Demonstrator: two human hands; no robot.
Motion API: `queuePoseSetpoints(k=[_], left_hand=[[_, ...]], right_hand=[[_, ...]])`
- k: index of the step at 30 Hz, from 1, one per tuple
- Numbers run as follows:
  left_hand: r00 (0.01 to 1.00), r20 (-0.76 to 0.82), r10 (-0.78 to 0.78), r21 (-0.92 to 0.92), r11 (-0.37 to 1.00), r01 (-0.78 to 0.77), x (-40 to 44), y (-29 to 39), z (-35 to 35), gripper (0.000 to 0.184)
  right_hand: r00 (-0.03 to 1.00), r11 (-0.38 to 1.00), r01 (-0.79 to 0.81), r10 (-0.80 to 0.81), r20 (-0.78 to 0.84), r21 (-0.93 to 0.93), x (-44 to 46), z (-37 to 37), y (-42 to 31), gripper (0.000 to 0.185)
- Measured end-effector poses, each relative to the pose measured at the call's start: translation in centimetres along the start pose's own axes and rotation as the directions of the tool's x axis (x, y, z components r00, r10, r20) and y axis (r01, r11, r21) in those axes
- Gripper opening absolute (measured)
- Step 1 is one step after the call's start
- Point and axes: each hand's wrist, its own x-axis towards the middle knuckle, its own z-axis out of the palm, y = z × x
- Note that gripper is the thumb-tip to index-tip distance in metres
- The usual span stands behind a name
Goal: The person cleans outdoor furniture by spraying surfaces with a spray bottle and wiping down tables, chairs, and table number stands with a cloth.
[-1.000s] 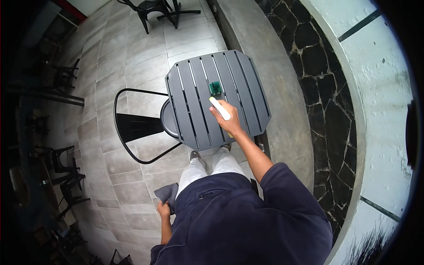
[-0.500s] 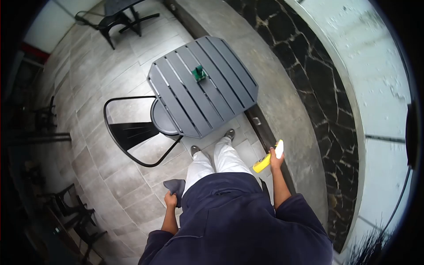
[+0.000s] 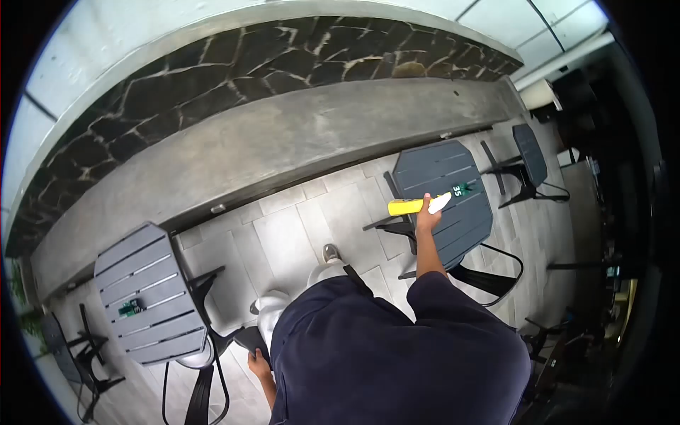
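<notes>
My right hand (image 3: 426, 217) is closed around a yellow bottle (image 3: 405, 207) with a white end, held on its side. From my view it overlaps the near part of a dark slatted table (image 3: 440, 168). A green number stand (image 3: 461, 190) reading 35 sits on that table, just past the bottle's white end. Low beside my left leg, my left hand (image 3: 260, 364) grips a dark grey cloth (image 3: 250, 339). Left of the cloth is a second slatted table (image 3: 142, 258), bearing another green stand (image 3: 130, 308).
A long concrete bench (image 3: 283, 142) runs ahead under a dark stone wall (image 3: 234, 64). Black metal chairs (image 3: 198, 397) stand by the left table, and another chair (image 3: 489, 280) by the right one. More furniture (image 3: 531, 159) is at far right. Pale tiles cover the floor.
My body has turned right: the bench moved from my right to ahead, and the first table to my left. A second table came into view at right. Both hands keep their holds.
</notes>
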Motion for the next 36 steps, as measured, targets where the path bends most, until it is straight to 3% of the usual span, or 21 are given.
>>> queuePoseSetpoints(k=[6,9,11,12,14,15,16,18,19,21,22,23,24,25,26,27,28,30,33,35,36], left_hand=[[0.998,-0.059,-0.008,0.109,0.994,0.014,-2.7,4.7,2.4,0.028],[0.994,-0.103,0.04,0.115,0.993,-0.028,-3.6,8.0,1.7,0.028],[0.987,-0.144,0.067,-0.005,0.998,-0.068,-3.1,8.7,1.4,0.028],[0.974,-0.173,0.146,0.193,0.975,-0.111,-4.6,12.2,0.7,0.026],[0.959,-0.216,0.184,0.2,0.97,-0.141,-4.7,13.0,0.8,0.025],[0.98,-0.184,0.076,0.225,0.974,-0.033,-5.2,14.9,0.7,0.029],[0.931,-0.263,0.254,0.209,0.957,-0.202,-4.2,12.6,1.1,0.024],[0.959,-0.261,0.108,0.177,0.982,-0.062,-4.8,15.0,1.4,0.024],[0.961,-0.262,0.086,0.189,0.981,-0.036,-4.7,15.1,1.6,0.023],[0.955,-0.271,0.117,0.119,0.989,-0.088,-4.7,15.5,1.8,0.021],[0.961,-0.259,0.096,0.114,0.991,-0.068,-4.8,16.3,1.7,0.019],[0.971,-0.217,0.102,0.134,0.988,-0.074,-4.8,17.1,1.3,0.019],[0.979,-0.172,0.105,0.152,0.985,-0.079,-4.6,17.6,0.8,0.018],[0.99,-0.114,0.086,0.161,0.985,-0.067,-4.5,18.3,0.2,0.017],[0.988,-0.135,0.076,0.136,0.989,-0.058,-4.1,18.6,-0.4,0.017],[0.978,-0.075,0.197,0.174,0.968,-0.182,-3.6,18.8,-1.0,0.018],[0.949,-0.009,0.314,0.205,0.93,-0.306,-3.2,19.2,-1.7,0.019],[0.954,0.026,0.298,0.189,0.936,-0.297,-2.7,21.8,-3.9,0.02],[0.883,0.152,0.443,0.126,0.878,-0.462,-0.6,22.6,-6.6,0.021],[0.873,0.146,0.466,0.166,0.858,-0.486,0.6,23.4,-8.9,0.022],[0.858,0.15,0.492,0.224,0.828,-0.514,1.4,23.7,-10.4,0.023]], right_hand=[[0.969,0.966,0.077,-0.131,-0.21,-0.248,10.2,-6.5,5.5,0.05],[0.957,0.962,-0.077,-0.003,-0.29,-0.264,13.1,-8.2,8.4,0.054],[0.943,0.928,-0.023,-0.104,-0.317,-0.373,14.1,-9.0,10.5,0.061],[0.958,0.971,-0.119,0.058,-0.279,-0.206,14.3,-9.2,11.8,0.063],[0.945,0.938,-0.024,-0.091,-0.313,-0.346,17.9,-10.0,18.9,0.062],[0.93,0.935,0.111,-0.217,-0.296,-0.336,16.8,-9.9,17.5,0.058],[0.946,0.929,0.123,-0.216,-0.241,-0.348,16.1,-10.1,15.9,0.061],[0.973,0.874,0.209,-0.23,0.005,-0.438,17.2,-11.7,17.7,0.065],[0.835,0.792,0.548,-0.505,0.217,-0.267,18.0,-12.5,18.5,0.066],[0.605,0.061,0.795,-0.164,0.779,-0.604,15.5,-15.7,16.2,0.075],[0.578,0.064,0.814,-0.188,0.794,-0.577,13.4,-13.5,15.5,0.075],[0.805,0.397,0.567,-0.081,0.588,-0.722,11.2,-11.0,14.7,0.073],[0.92,0.643,0.208,0.126,0.37,-0.737,9.2,-8.3,14.3,0.071],[0.902,0.751,-0.197,0.39,0.183,-0.631,7.3,-5.8,14.2,0.07],[0.852,0.826,0.054,0.256,0.458,-0.561,4.4,-2.5,13.8,0.068],[0.718,0.86,0.281,0.106,0.688,-0.426,1.0,1.4,13.5,0.066],[0.376,0.972,-0.024,0.224,0.899,-0.232,-2.2,5.1,12.8,0.068],[-0.099,0.972,0.22,0.108,0.989,-0.084,-13.1,11.6,5.6,0.085],[-0.645,0.878,0.348,-0.028,0.764,0.327,-31.8,13.1,-11.4,0.113],[-0.887,0.793,0.278,-0.005,0.463,0.542,-41.0,13.1,-18.4,0.108],[-0.914,0.79,0.322,0.116,0.389,0.522,-44.7,13.8,-19.9,0.092]])
